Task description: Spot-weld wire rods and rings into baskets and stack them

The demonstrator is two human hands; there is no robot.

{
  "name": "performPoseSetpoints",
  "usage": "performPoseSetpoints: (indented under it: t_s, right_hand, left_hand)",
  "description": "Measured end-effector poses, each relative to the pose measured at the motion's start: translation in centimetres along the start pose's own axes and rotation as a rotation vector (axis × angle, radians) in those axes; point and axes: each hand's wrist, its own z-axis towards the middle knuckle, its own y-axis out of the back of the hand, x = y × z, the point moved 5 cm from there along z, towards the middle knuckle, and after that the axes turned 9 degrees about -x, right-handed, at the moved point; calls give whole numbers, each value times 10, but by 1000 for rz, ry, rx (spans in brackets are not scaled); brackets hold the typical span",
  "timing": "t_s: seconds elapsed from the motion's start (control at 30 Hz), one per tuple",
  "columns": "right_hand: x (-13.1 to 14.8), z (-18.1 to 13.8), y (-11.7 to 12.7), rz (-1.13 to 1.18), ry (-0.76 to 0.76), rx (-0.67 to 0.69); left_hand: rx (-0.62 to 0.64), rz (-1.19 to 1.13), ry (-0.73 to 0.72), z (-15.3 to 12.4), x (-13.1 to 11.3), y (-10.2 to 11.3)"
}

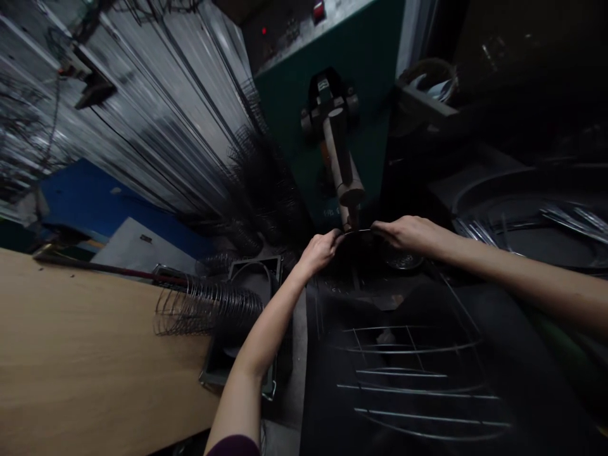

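Gripping a wire [357, 232] in my left hand [319, 250] and right hand [408, 233], I held it beneath the welder tip [350, 218]; next, I judged, it needed holding steady.

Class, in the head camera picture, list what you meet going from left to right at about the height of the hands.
In order: wooden table → stack of wire rings → left hand → thin wire, held under the machine's arm → right hand → shiny metal strips.
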Motion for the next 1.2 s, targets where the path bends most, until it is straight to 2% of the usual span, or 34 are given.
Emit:
performPoseSetpoints:
  t_s: [0.33,0.53,0.67,0.83,0.97,1.1,1.2]
  right_hand:
    - [-2,15,6,106,12,58]
    - [-6,17,5,234,26,60]
    - [-7,5,9,324,-88,110]
    - [1,1,15,337,-80,31]
    - [-5,-2,14,396,-126,42]
    - [-16,-24,9,549,-224,109]
    - [-12,-43,6,575,-249,82]
  left_hand:
    - [98,44,28,17,-6,16]
    - [150,2,23,12,8,16]
    - [77,17,41,3,17,18]
    - [23,11,39,-2,15,20]
    - [33,-36,60,-4,15,19]
    - [-12,-55,85,-3,12,15]
    - [-87,-97,98,-10,10,17]
